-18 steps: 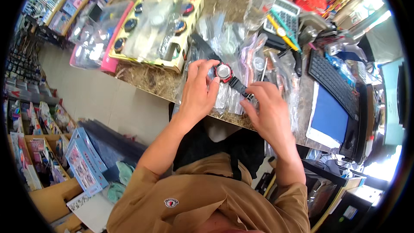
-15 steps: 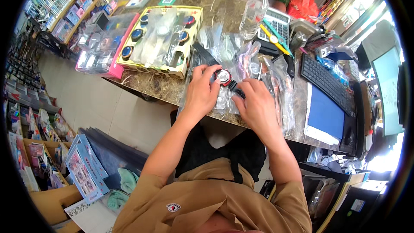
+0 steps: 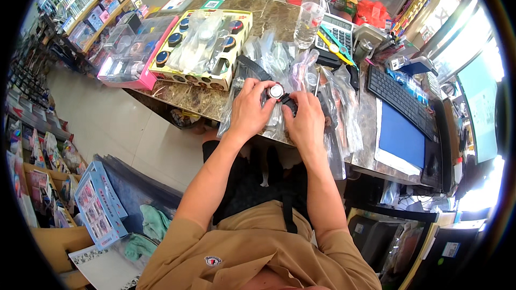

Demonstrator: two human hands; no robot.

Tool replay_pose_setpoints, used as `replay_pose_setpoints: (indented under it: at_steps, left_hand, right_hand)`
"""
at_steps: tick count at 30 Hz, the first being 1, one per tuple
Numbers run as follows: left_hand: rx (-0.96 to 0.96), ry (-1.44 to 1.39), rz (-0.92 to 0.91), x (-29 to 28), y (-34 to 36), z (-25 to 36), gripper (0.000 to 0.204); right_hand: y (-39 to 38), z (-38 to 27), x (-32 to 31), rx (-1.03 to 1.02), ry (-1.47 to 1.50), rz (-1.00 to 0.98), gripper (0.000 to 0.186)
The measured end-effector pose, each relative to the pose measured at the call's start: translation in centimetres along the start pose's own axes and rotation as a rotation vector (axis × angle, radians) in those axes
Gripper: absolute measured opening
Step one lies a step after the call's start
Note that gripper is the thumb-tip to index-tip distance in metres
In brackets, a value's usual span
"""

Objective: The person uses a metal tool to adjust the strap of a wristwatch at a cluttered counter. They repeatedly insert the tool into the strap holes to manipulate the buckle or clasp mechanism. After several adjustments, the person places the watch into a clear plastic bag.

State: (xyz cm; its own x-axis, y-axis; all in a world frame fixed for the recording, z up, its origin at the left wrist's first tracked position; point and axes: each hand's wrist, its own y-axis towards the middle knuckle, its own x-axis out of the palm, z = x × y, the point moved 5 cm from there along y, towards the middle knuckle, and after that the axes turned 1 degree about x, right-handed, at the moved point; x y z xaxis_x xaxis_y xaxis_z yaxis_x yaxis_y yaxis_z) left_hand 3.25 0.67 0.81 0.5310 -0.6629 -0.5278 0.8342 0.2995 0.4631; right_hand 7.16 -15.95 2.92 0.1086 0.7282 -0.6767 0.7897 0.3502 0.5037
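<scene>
Between my two hands is a wristwatch (image 3: 276, 92) with a black strap, its back showing silver and round. My left hand (image 3: 250, 106) is closed on the watch case from the left, thumb and fingers at its edge. My right hand (image 3: 306, 117) pinches the black strap just right of the case. Clear plastic bags (image 3: 269, 52), some with watches inside, lie beneath and behind the watch. Another black strap end stretches up and left from the case, past my left fingertips.
A yellow display box (image 3: 243, 24) of watches stands at the left, beside a pink-edged clear case (image 3: 148, 78). Behind on the right are a water bottle (image 3: 310, 19), a calculator (image 3: 337, 28) and a yellow-and-teal tool (image 3: 334, 48). Further right lie a keyboard (image 3: 400, 99) and a blue pad (image 3: 402, 138).
My right hand has moved left toward the watch case, bringing the strap bent up close to it. My left hand keeps its hold on the case.
</scene>
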Motion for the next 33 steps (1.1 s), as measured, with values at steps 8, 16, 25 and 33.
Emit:
replay_pose_setpoints:
  at_steps: [8,16,25,33]
  left_hand:
    - [0.008,0.077,-0.068,-0.1,-0.1,1.0,0.054]
    - [-0.029,0.105,-0.159,0.3,0.3,1.3,0.071]
    - [0.009,0.128,-0.140,0.4,0.3,1.3,0.062]
    - [0.023,0.169,-0.129,0.6,0.2,1.7,0.053]
  right_hand:
    - [-0.9,0.9,0.4,-0.060,0.041,0.026,0.037]
    - [-0.7,1.1,0.7,-0.105,-0.025,0.022,0.038]
    - [-0.6,1.0,0.7,-0.129,-0.024,0.001,0.039]
    - [-0.7,1.1,0.7,-0.120,0.008,0.001,0.037]
